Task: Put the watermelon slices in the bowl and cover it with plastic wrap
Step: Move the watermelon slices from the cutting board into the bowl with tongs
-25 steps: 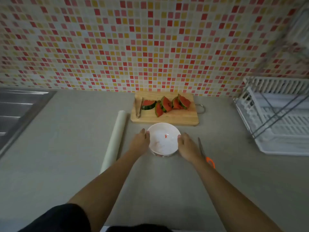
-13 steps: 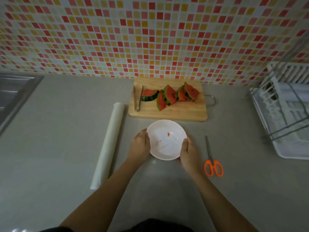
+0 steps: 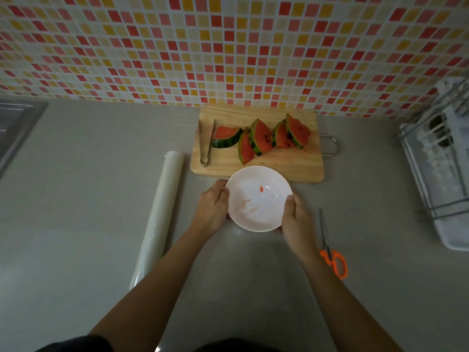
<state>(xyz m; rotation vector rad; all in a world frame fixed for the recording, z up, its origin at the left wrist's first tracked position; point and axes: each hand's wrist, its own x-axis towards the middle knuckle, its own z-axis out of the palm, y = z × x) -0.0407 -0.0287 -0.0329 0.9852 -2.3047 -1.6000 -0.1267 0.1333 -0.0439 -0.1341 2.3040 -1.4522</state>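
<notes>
My left hand point(image 3: 212, 212) and right hand point(image 3: 297, 221) clasp opposite sides of the white bowl point(image 3: 258, 198), fingers curled on its rim. The bowl holds only a red fleck and juice smears. Slices point(image 3: 261, 137) lie on the board point(image 3: 256, 146) just behind it, beside tongs point(image 3: 205, 142). On the counter point(image 3: 88, 199): wrap point(image 3: 160, 214) to the left, scissors point(image 3: 330, 246) to the right.

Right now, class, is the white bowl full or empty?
Nearly empty: the bowl shows only a small red scrap and pinkish smears. All the watermelon slices lie on the cutting board.
</notes>
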